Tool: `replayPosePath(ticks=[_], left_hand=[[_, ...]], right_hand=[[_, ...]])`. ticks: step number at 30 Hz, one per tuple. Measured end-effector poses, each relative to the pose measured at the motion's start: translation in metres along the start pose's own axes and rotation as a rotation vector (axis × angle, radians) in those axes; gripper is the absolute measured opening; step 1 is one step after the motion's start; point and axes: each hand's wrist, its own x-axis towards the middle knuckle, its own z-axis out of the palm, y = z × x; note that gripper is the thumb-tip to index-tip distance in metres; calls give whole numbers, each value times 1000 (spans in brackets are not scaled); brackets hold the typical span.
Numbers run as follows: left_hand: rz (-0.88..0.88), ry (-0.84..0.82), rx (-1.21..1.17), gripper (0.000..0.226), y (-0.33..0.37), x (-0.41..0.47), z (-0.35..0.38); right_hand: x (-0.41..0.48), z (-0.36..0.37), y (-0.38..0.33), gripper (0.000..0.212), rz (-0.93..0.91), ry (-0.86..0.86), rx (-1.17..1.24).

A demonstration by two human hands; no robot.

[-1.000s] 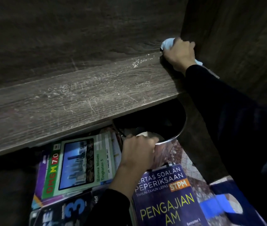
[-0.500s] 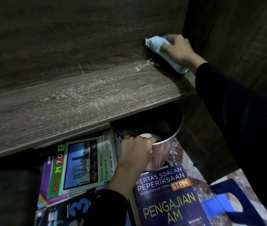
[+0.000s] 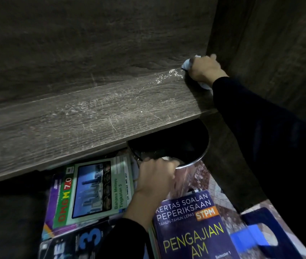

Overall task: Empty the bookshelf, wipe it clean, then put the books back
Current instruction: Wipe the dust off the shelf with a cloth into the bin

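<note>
The books (image 3: pixel 92 189) lie stacked below the shelf's (image 3: pixel 73 124) front edge, off the bare board. Beside them the left hand (image 3: pixel 155 176) curls round a metal bin's (image 3: pixel 187 172) rim. At the shelf's back right corner the right hand (image 3: pixel 204 70) clutches a cloth (image 3: pixel 186 63): this looks like the wiping step. The next move likely calls for sweeping the white dust (image 3: pixel 167 76) forward into the bin.

Head view, close, down onto shelf (image 3: pixel 96 116)

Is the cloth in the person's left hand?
No, the right hand grips the cloth in the shelf's back corner, while the left hand holds the rim of a metal container.
</note>
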Motion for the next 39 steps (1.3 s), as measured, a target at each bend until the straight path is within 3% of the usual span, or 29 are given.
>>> replayPosePath(ticks=[8, 24, 27, 30, 35, 39], left_hand=[[10, 8, 36, 15, -6, -3, 0], [-27, -5, 35, 14, -9, -9, -7], [-40, -9, 29, 16, -10, -9, -7], [-38, -2, 26, 15, -13, -8, -5], [-34, 13, 45, 14, -15, -9, -3], [-39, 13, 51, 14, -18, -10, -3]], right_hand=[[-6, 11, -34, 39, -140, 30, 151], [-32, 0, -53, 36, -424, -160, 593], [-33, -10, -40, 38, -402, -83, 745], [-25, -18, -17, 41, -349, 80, 580], [-24, 6, -17, 43, -266, 85, 137], [-25, 11, -30, 36, -289, 108, 172]])
